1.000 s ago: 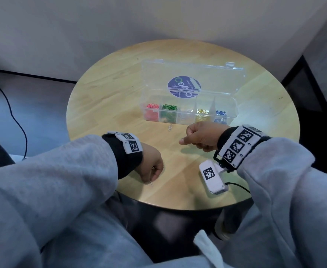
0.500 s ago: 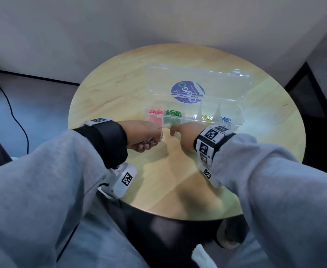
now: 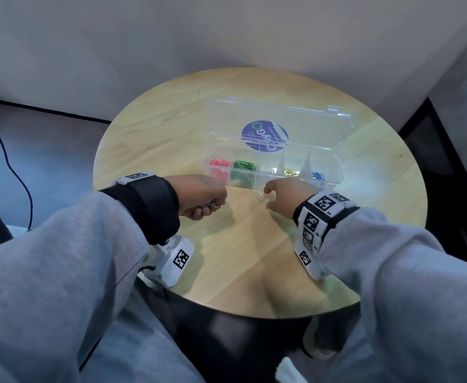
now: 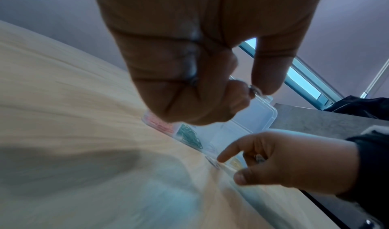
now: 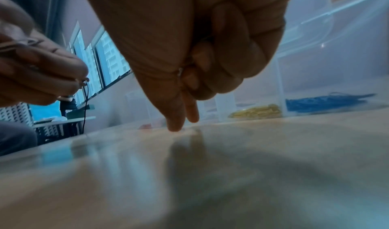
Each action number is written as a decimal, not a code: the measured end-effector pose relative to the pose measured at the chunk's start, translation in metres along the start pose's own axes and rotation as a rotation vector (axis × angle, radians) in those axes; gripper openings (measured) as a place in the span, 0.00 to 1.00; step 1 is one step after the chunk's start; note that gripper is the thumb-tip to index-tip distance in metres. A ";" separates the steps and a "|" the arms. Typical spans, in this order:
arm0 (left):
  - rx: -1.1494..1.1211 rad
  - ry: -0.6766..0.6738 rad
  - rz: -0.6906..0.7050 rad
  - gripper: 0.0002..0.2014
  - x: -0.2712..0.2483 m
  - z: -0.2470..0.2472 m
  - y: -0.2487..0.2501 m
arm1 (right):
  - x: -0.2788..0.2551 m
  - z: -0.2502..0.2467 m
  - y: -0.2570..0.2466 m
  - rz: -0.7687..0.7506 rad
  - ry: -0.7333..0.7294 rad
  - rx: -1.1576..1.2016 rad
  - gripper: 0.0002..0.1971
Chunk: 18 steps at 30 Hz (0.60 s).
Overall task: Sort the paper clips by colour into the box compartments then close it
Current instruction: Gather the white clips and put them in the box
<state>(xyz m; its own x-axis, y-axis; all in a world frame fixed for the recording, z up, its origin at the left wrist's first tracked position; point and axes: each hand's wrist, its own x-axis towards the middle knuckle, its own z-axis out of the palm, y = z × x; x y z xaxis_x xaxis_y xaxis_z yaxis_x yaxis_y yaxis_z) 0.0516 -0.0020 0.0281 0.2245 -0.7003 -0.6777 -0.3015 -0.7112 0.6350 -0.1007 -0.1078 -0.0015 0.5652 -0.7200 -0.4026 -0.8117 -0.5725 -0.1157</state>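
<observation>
left hand [image 3: 202, 196] is curled round a bunch of white clips [image 3: 213, 203]; right hand [image 3: 284, 196] has forefinger and thumb extended at a lone clip [image 3: 259, 195] flat on the table [image 3: 226, 258], other fingers curled on something small, just in front of the open box [image 3: 271, 172]. risk: the flat clip skates under the fingertip instead of lifting, or the left bunch sheds one into the wrong compartment.

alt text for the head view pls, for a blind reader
Two hands in grey sleeves work at a round wooden table: the left hand holds a bunch of silver paper clips, and the right hand reaches with its forefinger for a loose clip beside an open clear box. The box holds red, green, yellow and blue clips in separate compartments.
</observation>
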 end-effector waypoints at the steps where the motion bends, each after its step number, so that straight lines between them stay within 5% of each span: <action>1: 0.002 0.005 -0.003 0.08 -0.001 0.000 0.001 | -0.002 0.001 -0.002 -0.004 -0.029 -0.032 0.19; 10: -0.001 0.002 -0.006 0.04 -0.004 0.001 0.006 | 0.009 0.003 -0.025 -0.034 -0.011 0.005 0.10; 18: -0.055 0.020 0.008 0.09 -0.006 -0.008 0.001 | 0.021 0.016 -0.015 0.057 -0.175 -0.091 0.18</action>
<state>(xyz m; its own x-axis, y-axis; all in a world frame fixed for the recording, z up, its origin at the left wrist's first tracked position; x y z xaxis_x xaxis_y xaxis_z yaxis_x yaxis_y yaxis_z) 0.0575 0.0010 0.0353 0.2412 -0.7069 -0.6649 -0.2517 -0.7072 0.6606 -0.0788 -0.1081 -0.0227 0.4784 -0.6774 -0.5588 -0.8205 -0.5716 -0.0095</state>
